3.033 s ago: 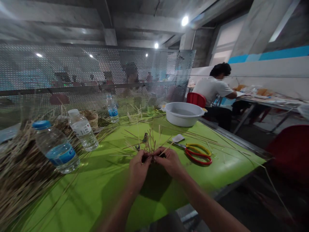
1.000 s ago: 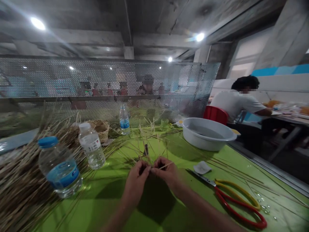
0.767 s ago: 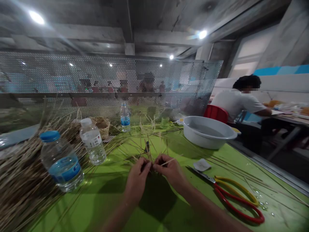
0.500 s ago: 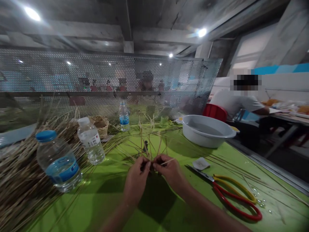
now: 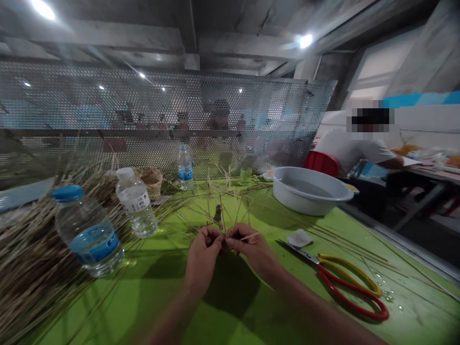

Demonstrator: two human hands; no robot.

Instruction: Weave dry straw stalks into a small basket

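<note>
One straw piece (image 5: 223,221), pinched between my left grip (image 5: 203,253) and my right grip (image 5: 252,247).
I count three water bottles (image 5: 136,205), one grey basin (image 5: 311,205), one basket (image 5: 154,187) and one pair of scissors (image 5: 318,261) on or beside the green surface (image 5: 132,306). Both grips are closed on the straw piece; it sits right between them, fanning out on the side away from me.

Bare green tabletop (image 5: 154,292) nearest us, crowded on both flanks.
Our left hand (image 5: 201,256) has room leftward up to the blue-capped bottle (image 5: 88,235) and the straw heap (image 5: 32,268), which block it. On our right, the scissors (image 5: 316,261) lie across the near side, with a free strip between them and our right hand (image 5: 251,245). Straight ahead, splayed straws (image 5: 222,215) stick up in our path; farther right, the basin (image 5: 305,203) bars the way.
</note>
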